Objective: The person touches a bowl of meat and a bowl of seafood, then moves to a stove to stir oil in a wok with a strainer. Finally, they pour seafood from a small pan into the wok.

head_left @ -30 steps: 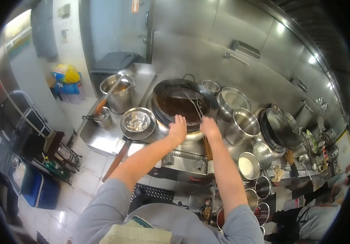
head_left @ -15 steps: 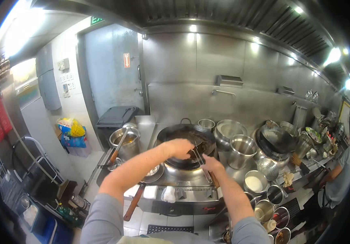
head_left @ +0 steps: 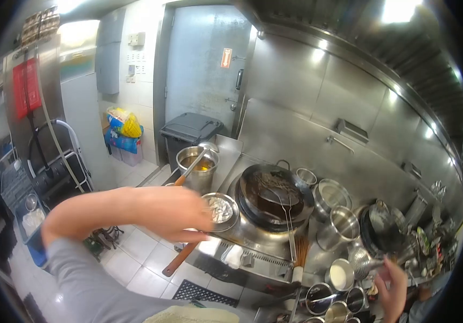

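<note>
My left hand [head_left: 180,214], smeared by motion, is beside a round metal dish [head_left: 236,216] of pale chopped pieces. Its fingertips are too blurred to show whether they touch the rim. Below it slants a wooden handle [head_left: 181,259]. At lower right, my right hand [head_left: 392,285] is raised near a perforated metal ladle [head_left: 359,257], fingers apart and loosely bent, with nothing visible in them. The black wok [head_left: 250,202] on the burner holds dark liquid and dark food. A long-handled metal utensil [head_left: 291,237] leans over its front edge, with no hand on it.
A pot of amber liquid [head_left: 210,173] with a ladle across it stands left of the wok. A bamboo brush [head_left: 300,253], metal pots [head_left: 343,226] and a container of white liquid [head_left: 341,275] are to the right. Another wok [head_left: 370,237] is behind them.
Both hands have left the utensil at the wok. My left hand has moved left toward the dish, my right hand to the lower right. The view has turned left and tilted.
</note>
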The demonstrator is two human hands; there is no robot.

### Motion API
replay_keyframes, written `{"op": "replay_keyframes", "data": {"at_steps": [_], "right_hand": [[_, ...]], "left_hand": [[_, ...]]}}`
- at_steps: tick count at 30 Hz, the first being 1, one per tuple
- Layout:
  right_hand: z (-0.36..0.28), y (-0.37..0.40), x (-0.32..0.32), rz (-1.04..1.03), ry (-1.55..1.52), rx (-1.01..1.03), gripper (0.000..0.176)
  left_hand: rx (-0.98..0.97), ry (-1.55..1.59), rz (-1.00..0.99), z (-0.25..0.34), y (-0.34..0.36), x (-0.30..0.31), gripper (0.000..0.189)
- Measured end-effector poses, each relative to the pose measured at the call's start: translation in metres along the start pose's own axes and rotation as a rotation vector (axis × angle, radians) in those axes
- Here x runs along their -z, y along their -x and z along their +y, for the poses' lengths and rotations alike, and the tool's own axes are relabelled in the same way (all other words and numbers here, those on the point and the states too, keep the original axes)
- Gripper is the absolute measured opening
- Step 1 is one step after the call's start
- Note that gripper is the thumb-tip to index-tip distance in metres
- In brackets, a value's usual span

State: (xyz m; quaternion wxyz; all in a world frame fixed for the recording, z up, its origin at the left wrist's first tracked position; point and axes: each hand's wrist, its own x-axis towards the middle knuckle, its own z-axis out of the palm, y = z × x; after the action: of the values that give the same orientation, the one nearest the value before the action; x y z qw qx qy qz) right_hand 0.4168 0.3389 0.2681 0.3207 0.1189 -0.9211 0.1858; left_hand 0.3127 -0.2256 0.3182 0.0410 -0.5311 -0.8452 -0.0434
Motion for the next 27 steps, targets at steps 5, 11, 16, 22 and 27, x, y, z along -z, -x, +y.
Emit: {"op": "replay_keyframes", "data": {"at_steps": [5, 11, 16, 22, 27], "right_hand": [[-0.072, 0.048, 0.088, -0.141, 0.109, -0.596, 0.039], [-0.074, -0.034, -0.020, -0.349, 0.174, 0.202, 0.054], [-0.197, -0.183, -0.284, -0.512, -0.392, 0.509, 0.039], [-0.404, -0.183, -0.445, -0.675, -0.588, 0.979, 0.033], [-0.300, -0.164, -0.452, -0.732, -0.464, 0.786, 0.031]], "left_hand": [[0.358, -0.107, 0.179, 0.056, 0.070, 0.047, 0.021], [-0.302, -0.341, 0.282, 0.020, -0.001, 0.041, 0.021], [-0.742, -0.227, 0.318, 0.118, -0.228, -0.011, 0.012], [-1.006, -0.211, 0.010, 0.289, -0.356, -0.110, 0.030], [-0.670, 0.151, -0.048, 0.075, -0.252, -0.093, 0.014]]}}
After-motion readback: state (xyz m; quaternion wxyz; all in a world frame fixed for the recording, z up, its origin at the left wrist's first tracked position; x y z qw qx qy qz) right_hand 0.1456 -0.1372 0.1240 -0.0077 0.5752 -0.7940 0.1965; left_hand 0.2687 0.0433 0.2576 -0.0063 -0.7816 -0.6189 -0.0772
